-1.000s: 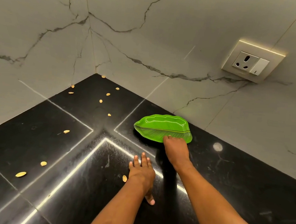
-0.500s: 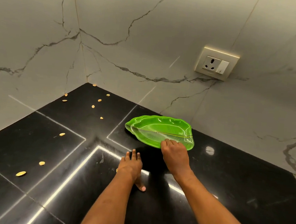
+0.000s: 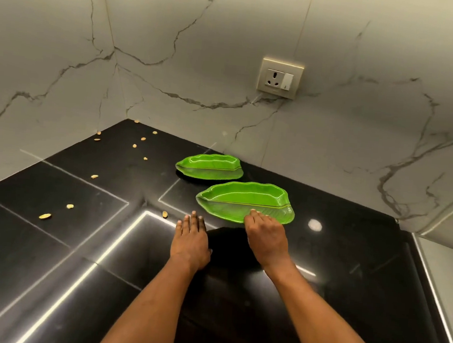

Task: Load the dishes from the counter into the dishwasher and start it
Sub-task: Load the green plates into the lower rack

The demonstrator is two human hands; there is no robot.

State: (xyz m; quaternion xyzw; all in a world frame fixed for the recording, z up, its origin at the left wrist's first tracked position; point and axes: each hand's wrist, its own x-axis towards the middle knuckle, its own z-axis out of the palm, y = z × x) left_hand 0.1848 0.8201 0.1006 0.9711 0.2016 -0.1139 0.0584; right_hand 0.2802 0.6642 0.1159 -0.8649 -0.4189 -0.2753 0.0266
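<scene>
Two green leaf-shaped plates lie on the black counter [image 3: 349, 266] near the back wall. The nearer, larger-looking plate [image 3: 242, 199] is held at its front edge by my right hand [image 3: 266, 237], fingers curled over the rim. The second leaf plate [image 3: 209, 166] sits just behind and to the left of it, untouched. My left hand [image 3: 191, 240] lies flat on the counter to the left of the near plate, fingers straight, holding nothing. No dishwasher is in view.
Several pale seeds [image 3: 44, 216] are scattered over the left part of the counter, one seed [image 3: 164, 214] just ahead of my left fingers. A wall socket [image 3: 280, 77] sits on the marble backsplash. The counter's metal-trimmed edge [image 3: 430, 285] runs down the right.
The plate in my right hand has come toward me and to the right, uncovering a second green leaf plate behind it. My left hand stays flat on the counter.
</scene>
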